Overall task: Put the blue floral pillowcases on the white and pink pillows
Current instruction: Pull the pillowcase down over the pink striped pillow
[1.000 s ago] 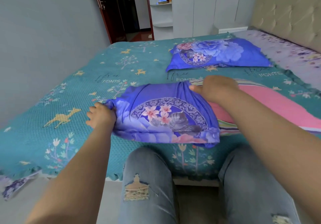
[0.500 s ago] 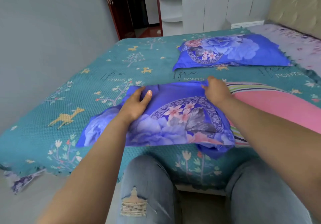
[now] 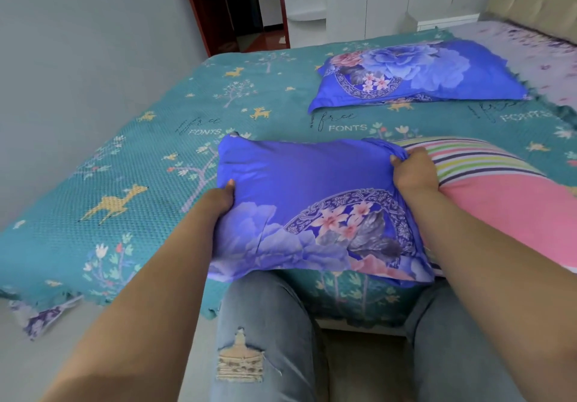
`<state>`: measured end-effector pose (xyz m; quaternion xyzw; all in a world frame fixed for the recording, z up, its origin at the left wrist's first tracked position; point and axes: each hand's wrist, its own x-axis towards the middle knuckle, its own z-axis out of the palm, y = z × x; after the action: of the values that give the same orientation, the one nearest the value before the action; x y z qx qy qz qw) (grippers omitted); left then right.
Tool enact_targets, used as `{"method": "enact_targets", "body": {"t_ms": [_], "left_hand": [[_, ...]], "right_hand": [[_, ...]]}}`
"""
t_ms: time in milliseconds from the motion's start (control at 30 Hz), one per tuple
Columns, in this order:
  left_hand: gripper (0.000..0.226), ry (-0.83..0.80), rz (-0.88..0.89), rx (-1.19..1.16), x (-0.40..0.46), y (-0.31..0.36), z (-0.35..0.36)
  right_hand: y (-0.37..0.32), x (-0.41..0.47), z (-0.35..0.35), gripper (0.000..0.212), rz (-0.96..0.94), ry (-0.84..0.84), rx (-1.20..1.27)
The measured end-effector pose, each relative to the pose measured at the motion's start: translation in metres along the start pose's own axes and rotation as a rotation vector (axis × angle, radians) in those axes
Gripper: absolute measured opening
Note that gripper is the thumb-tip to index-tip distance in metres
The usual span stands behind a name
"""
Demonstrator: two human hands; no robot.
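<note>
Bare forearms, no sleeves in sight. Left hand and right hand without rings or watch. Light blue jeans, faded; frayed rip on left knee, white threads showing.

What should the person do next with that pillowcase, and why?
Probably draw the bunched opening held by the right hand further right along the pink striped pillow, while the left hand steadies the closed end. The blue floral pillowcase covers only the pillow's left part; most of the pink still shows.
</note>
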<state>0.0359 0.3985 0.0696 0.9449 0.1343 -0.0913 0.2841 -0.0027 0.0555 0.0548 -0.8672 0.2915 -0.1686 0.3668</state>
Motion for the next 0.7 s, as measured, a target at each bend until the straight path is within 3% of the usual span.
{"method": "enact_targets", "body": {"t_ms": [133,233,333,467,600,700], "left_hand": [[0.042,0.318,0.124,0.027,0.005,-0.014,-0.015],[0.035,0.450,0.179,0.090,0.010,-0.028,-0.028],[0.036,0.433,0.140,0.133,0.014,-0.034,-0.018],[0.037,0.339,0.054,0.242,0.018,-0.037,-0.012],[0.045,0.497,0.356,0.190,0.015,-0.004,-0.018],[0.062,0.335,0.557,0.207,0.013,0.040,-0.002]], "right_hand": [[-0.004,-0.003,-0.005,0.037,-0.186,-0.032,-0.283],[0.001,0.007,-0.024,0.035,-0.142,0.053,-0.212],[0.005,0.012,-0.033,0.034,-0.081,0.099,-0.163],[-0.009,0.008,-0.028,0.032,-0.143,0.016,-0.400],[-0.043,0.022,-0.024,0.044,-0.191,-0.070,-0.661],[-0.063,0.042,-0.010,0.059,-0.218,-0.273,-0.645]]}}
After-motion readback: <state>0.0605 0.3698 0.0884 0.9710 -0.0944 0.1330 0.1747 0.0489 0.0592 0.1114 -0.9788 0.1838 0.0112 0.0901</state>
